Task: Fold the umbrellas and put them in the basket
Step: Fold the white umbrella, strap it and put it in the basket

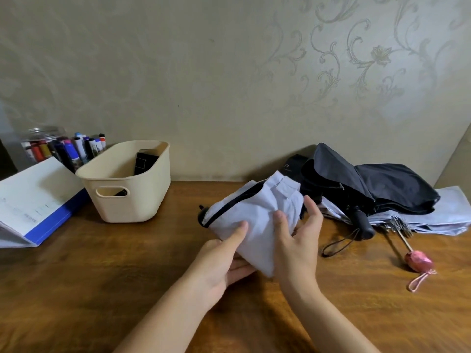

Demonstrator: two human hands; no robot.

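**Item in hand.** A pale white fabric umbrella with black edging [254, 220] is collapsed into a loose bundle and held just above the brown wooden table [102, 289], at centre. The left hand [221, 261] grips its near end, thumb on top and fingers curled beneath. The right hand [298, 243] clasps its right side, thumb pressed on the cloth and fingers reaching round the far edge. The fabric is gathered but still baggy, and no fastened strap can be seen.

**Receptacle.** The cream plastic basket with handle cut-outs [132, 205] stands at 10 o'clock from the hands, apart from them. A black object [144, 161] leans inside it. Whether this is a folded umbrella cannot be told.

**Outstanding items.** At 2 o'clock a black fabric umbrella [382, 184] lies slack and unrolled, its black handle [363, 222] pointing toward the viewer. It rests on a pale lilac umbrella [448, 212], whose ribs are bunched and whose pink handle with loop [419, 261] lies at 3 o'clock. Its shaft appears still extended.

**Assessment.** The task appears to be at an early-to-middle stage. The held umbrella still needs wrapping tight and placing in the basket. Two more await full folding and stowing. At most one item may already be stowed.

**Other.** A clear jar of markers [43, 146] and a blue-and-white folder [33, 200] sit at 9 o'clock.
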